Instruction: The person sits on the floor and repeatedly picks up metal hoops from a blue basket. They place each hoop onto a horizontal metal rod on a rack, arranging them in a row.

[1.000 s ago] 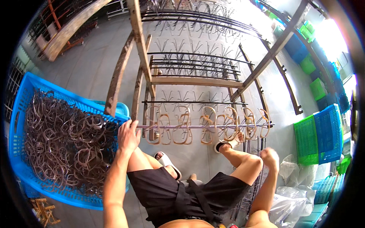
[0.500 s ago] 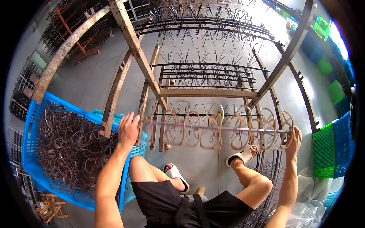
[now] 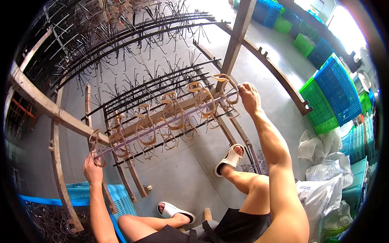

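My left hand (image 3: pixel 93 171) and my right hand (image 3: pixel 250 98) are closed on opposite ends of a long, thin purple rod (image 3: pixel 156 128). It tilts upward to the right, in front of a rack. Several brown, glossy curved loops (image 3: pixel 173 115) hang along it; their exact kind does not show. A wooden crossbar (image 3: pixel 133 128) of the rack (image 3: pixel 60 111) runs just behind them. Rows of black bars with bent wire hooks (image 3: pixel 158 79) rest in the rack beyond. My fingertips are partly hidden at both rod ends.
A blue basket (image 3: pixel 79 200) of dark tangled loops (image 3: pixel 52 220) stands at lower left. Green and blue crates (image 3: pixel 330 95) are stacked on the right, above white plastic bags (image 3: pixel 320 194). My feet in pale slides (image 3: pixel 175 212) are on the grey floor (image 3: pixel 202 170).
The view has swung to the right. The rod has gone from nearly level to slanted, its right end raised and its left end lowered, with both hands still on it.
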Available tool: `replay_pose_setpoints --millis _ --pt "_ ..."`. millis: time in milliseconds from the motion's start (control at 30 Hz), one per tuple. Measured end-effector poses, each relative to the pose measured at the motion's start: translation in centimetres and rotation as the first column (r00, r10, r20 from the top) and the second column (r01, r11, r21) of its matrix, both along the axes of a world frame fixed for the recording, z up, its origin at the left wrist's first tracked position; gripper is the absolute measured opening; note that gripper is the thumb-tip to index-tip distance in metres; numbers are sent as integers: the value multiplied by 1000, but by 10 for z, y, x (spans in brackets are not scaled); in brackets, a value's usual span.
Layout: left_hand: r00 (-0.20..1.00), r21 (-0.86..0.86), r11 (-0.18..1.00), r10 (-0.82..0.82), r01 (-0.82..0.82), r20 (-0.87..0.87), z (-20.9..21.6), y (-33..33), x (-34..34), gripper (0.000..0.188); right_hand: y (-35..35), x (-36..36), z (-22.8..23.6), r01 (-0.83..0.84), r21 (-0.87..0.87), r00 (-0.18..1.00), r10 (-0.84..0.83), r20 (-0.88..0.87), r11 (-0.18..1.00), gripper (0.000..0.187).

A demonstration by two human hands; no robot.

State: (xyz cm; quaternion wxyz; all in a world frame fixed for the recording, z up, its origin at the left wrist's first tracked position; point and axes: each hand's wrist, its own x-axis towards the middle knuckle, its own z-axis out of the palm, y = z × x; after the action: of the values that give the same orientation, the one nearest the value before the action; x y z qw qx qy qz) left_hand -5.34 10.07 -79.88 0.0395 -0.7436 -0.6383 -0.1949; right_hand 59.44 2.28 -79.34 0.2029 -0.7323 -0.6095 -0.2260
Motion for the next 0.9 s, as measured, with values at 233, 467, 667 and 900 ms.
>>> replay_pose_setpoints --millis 233,467,667,900 --pt "962 223 973 4 -67 271 3 -62 28 21 6 -13 -17 116 -87 965 -133 -226 989 27" --pt "216 -733 657 701 175 680 -113 -87 50 24 -43 -85 -116 353 317 697 -22 -716 880 12" --pt "-351 -701 615 786 361 509 -221 3 38 41 22 -54 -256 369 -253 -730 111 -675 894 36" --pt "-504 -433 811 584 393 636 -257 20 6 24 41 -63 -258 356 174 -854 395 -338 918 19"
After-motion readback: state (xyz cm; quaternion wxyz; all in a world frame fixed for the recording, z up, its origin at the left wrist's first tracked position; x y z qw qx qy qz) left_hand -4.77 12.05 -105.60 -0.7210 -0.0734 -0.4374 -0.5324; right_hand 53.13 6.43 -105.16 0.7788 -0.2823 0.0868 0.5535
